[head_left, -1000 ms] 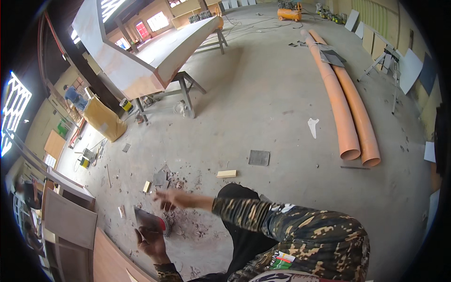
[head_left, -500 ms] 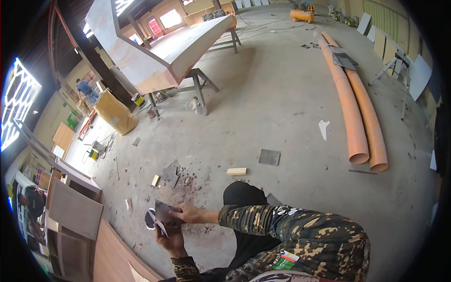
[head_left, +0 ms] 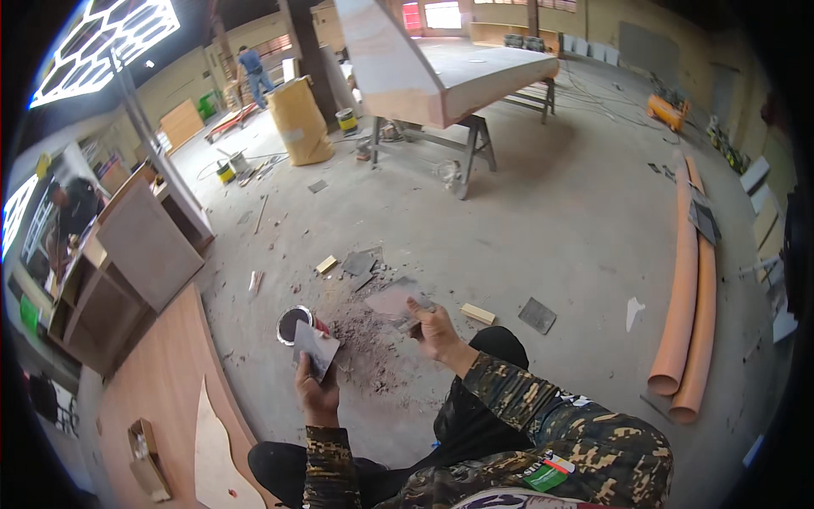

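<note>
Concrete floor (head_left: 551,229): reddish filler patch (head_left: 365,339) beside the small tin (head_left: 292,322). Right hand (head_left: 437,332) has swung out from the left, fingers clamped on a putty knife (head_left: 397,301). Left hand (head_left: 318,390) grips a flat scraper plate (head_left: 315,348) — loaded, spreading on.

The left hand (head_left: 318,392) hides part of the scraper (head_left: 315,346); the can (head_left: 294,323) sits half behind it.

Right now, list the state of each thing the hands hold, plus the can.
left hand: gripping a flat scraper blade
right hand: holding a putty knife, blade coated with reddish filler
small can: open, dark inside, on the floor
</note>
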`<state>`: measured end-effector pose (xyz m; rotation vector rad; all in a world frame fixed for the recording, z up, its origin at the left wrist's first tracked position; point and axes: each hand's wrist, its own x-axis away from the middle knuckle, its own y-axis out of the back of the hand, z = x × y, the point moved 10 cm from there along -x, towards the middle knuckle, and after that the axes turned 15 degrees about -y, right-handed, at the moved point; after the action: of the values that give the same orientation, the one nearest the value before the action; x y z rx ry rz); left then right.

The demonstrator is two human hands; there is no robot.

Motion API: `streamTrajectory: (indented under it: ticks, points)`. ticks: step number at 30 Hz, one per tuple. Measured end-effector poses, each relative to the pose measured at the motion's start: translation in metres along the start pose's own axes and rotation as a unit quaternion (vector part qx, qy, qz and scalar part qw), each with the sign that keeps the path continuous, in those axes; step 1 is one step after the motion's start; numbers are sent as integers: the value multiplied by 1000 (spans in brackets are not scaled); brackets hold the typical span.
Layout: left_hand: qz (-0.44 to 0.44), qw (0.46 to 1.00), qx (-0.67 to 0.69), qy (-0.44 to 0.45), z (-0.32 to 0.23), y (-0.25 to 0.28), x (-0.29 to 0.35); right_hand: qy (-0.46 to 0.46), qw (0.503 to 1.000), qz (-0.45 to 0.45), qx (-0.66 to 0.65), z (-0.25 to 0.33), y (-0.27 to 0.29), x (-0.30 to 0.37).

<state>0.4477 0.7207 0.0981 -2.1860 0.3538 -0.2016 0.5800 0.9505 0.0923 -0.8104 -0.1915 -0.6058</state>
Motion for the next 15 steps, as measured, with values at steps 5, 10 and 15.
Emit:
streamTrajectory:
  ticks: [5,10,15]
  points:
    - [-17,996,-83,-10,-4,1,5,-18,998,-24,-62,-6,-2,3]
    - [-7,992,-104,-65,-9,-6,4,-32,999,15,-30,-2,-22,15]
    - [-10,989,-123,-85,-16,-2,3,-78,996,31,9,-18,-16,5]
